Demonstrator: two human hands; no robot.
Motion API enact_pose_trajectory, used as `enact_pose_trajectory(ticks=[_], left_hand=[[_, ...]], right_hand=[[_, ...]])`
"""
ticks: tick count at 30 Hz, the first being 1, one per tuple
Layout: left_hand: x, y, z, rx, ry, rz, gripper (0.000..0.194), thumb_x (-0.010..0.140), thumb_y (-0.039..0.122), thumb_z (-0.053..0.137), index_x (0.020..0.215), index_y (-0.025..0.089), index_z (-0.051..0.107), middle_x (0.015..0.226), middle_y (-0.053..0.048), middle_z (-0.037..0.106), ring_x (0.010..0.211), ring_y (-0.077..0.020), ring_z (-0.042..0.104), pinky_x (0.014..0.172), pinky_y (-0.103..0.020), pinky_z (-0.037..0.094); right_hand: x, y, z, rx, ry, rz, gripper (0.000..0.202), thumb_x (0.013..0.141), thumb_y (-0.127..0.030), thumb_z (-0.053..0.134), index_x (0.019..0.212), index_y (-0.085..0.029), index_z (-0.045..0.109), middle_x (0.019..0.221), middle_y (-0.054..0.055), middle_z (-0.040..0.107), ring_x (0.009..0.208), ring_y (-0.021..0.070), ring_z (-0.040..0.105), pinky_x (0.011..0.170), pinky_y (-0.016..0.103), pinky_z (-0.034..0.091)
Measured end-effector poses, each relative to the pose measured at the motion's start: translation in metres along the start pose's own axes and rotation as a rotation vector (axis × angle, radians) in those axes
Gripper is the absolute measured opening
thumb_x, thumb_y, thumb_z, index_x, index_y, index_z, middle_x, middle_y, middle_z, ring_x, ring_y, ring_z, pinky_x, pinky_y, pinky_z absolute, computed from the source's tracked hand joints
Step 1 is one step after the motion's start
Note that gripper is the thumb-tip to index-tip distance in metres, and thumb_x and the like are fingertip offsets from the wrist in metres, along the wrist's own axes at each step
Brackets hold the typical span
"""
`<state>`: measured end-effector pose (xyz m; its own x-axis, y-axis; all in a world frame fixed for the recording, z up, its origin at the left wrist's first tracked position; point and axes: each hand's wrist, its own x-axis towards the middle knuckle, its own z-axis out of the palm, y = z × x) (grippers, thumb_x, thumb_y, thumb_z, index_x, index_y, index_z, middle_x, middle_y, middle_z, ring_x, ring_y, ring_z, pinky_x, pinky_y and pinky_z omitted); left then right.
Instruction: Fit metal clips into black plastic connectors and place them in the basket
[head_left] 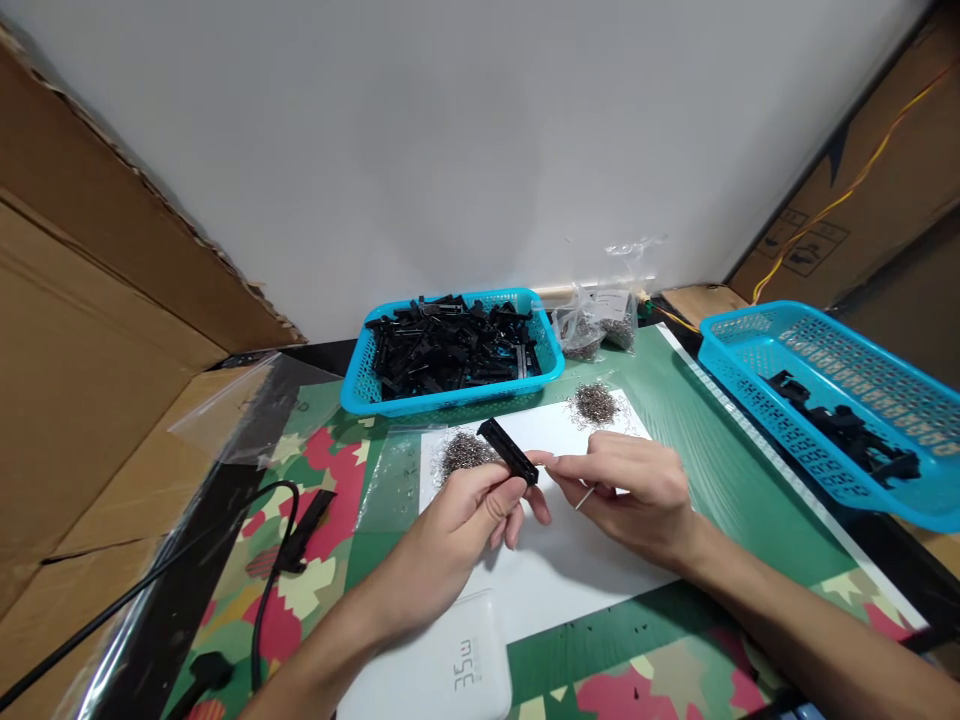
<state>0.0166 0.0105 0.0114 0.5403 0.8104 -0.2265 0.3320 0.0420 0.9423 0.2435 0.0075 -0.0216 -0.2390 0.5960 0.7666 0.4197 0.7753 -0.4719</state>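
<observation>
From the middle of the view, the left hand (471,510) is showing bare at 6 o'clock. Its thumb (504,500) is ending in a blunt, rounded tip. At 7 o'clock the left forearm (337,635) is showing bare as well, widening smoothly from a slimmer wrist down to the frame's edge. At 4 o'clock the right hand (634,490) is also appearing bare, its fingers (604,470) looking slender. Further out at 4 o'clock, the right forearm (795,612) is likewise showing bare, growing broader away from the wrist.
</observation>
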Motion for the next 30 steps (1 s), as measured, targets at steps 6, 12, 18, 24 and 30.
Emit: enact_pose_trajectory(ticks=[6,12,18,24,30], left_hand=[[-0.0019,-0.0001,0.0016,-0.019,0.008,-0.012,0.038,0.11,0.05,0.053,0.107,0.019,0.075,0.079,-0.002,0.061,0.075,-0.0184,0.053,0.074,-0.03,0.042],[-0.0006,-0.0014,0.0024,-0.114,-0.009,0.007,0.03,0.111,0.047,0.053,0.12,0.023,0.068,0.09,-0.001,0.066,0.074,-0.015,0.052,0.067,-0.027,0.041],[0.0005,-0.0002,0.0018,-0.085,0.001,0.018,0.037,0.112,0.048,0.051,0.093,0.02,0.067,0.085,0.0,0.065,0.072,-0.0132,0.05,0.066,-0.027,0.038],[0.0006,0.0,0.0016,-0.082,-0.015,0.02,0.036,0.113,0.047,0.049,0.095,0.02,0.065,0.085,0.001,0.064,0.073,-0.0127,0.051,0.067,-0.027,0.04],[-0.0005,0.0,0.0017,-0.108,-0.033,-0.012,0.035,0.113,0.048,0.049,0.099,0.02,0.065,0.086,0.001,0.064,0.074,-0.0123,0.052,0.068,-0.027,0.042]], right_hand=[[-0.0034,0.005,0.0019,-0.105,-0.067,-0.125,0.022,0.103,-0.01,0.058,0.096,-0.021,0.075,0.058,-0.004,0.05,0.054,0.0135,0.043,0.054,0.031,0.034],[0.0009,0.0026,0.0012,-0.109,-0.131,-0.15,0.023,0.106,-0.01,0.055,0.093,-0.018,0.072,0.059,-0.003,0.05,0.054,0.0141,0.04,0.055,0.032,0.032],[-0.0016,0.0044,0.0015,-0.079,-0.177,-0.116,0.025,0.108,-0.012,0.055,0.088,-0.019,0.068,0.059,-0.004,0.048,0.055,0.014,0.038,0.056,0.032,0.031],[0.0002,0.0038,0.0019,-0.058,-0.193,-0.124,0.022,0.105,-0.009,0.058,0.086,-0.018,0.067,0.06,-0.004,0.05,0.055,0.0144,0.04,0.056,0.033,0.032],[-0.0008,0.0043,0.0045,-0.044,-0.156,-0.137,0.02,0.104,-0.009,0.056,0.09,-0.017,0.066,0.062,-0.004,0.054,0.055,0.014,0.042,0.057,0.032,0.032]])
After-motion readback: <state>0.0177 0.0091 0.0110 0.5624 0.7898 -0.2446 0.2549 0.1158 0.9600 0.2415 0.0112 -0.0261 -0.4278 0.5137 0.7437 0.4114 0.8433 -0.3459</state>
